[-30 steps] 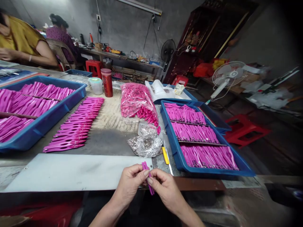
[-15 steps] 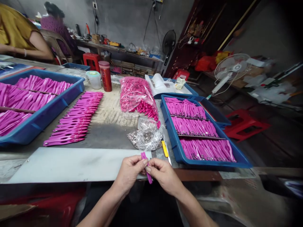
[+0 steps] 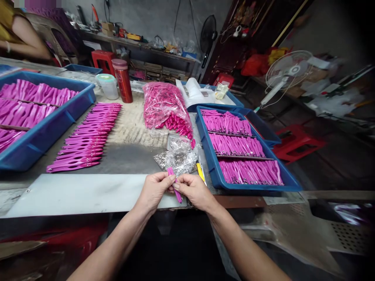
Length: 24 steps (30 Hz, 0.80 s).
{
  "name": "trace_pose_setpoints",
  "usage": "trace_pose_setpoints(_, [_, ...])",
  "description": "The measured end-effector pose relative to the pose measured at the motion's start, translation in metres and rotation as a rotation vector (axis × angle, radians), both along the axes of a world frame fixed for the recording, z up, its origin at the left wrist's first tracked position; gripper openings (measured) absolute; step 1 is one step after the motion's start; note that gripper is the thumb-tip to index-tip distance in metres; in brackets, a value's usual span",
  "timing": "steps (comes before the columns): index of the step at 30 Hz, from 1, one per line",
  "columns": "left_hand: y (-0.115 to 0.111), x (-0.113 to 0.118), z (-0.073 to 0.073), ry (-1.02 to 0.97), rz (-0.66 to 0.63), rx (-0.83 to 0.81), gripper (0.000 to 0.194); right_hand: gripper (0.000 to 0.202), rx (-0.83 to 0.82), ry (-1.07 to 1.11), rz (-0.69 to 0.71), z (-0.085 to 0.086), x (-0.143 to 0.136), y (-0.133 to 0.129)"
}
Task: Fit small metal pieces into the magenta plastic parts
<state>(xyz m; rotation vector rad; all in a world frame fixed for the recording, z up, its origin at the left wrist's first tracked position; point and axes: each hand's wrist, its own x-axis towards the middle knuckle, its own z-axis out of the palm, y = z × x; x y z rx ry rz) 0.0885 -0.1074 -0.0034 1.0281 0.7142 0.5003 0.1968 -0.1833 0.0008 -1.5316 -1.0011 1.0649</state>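
At the table's [image 3: 125,158] near edge, the left hand [image 3: 154,191] and right hand [image 3: 195,192] both pinch one pink piece [image 3: 177,195]; a slackened grip could drop it over that edge.

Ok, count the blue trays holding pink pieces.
2: the left tray, on the left of the table and cut off by the picture's edge, and the right tray, on the table's right. Others may be hidden.

The table [image 3: 129,156] carries a blue tray [image 3: 58,128] at left, another tray [image 3: 254,188] at right, and between them pink pieces [image 3: 84,136], a plastic bag [image 3: 165,105] and a red bottle [image 3: 124,84].
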Motion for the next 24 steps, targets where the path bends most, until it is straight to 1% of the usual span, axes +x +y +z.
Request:
trace_pose_setpoints(4, [0.002,0.001,0.0,-0.001,0.011,0.026,0.024,0.018,0.013,-0.01,0.005,-0.002,0.002,0.001])
trace_pose_setpoints(7, [0.006,0.001,0.001,0.004,0.015,0.118,0.022,0.018,0.046,-0.057,-0.001,-0.001,0.003,0.004])
trace_pose_setpoints(10, [0.015,-0.001,0.006,-0.008,-0.004,0.304,0.02,0.02,0.112,-0.142,0.021,0.002,0.004,0.01])
trace_pose_setpoints(14, [0.033,0.0,0.016,-0.004,-0.022,0.643,0.017,0.023,0.185,-0.245,0.057,0.008,0.009,0.025])
trace_pose_setpoints(17, [0.044,0.0,0.019,0.017,-0.01,0.857,0.016,0.023,0.228,-0.278,0.066,0.009,0.012,0.035])
trace_pose_setpoints(20, [0.049,0.0,0.016,0.028,-0.023,0.971,0.02,0.022,0.235,-0.35,0.057,0.007,0.013,0.04])
trace_pose_setpoints(24, [0.052,0.0,0.008,0.025,-0.056,1.047,0.024,0.019,0.218,-0.416,0.047,0.001,0.012,0.041])
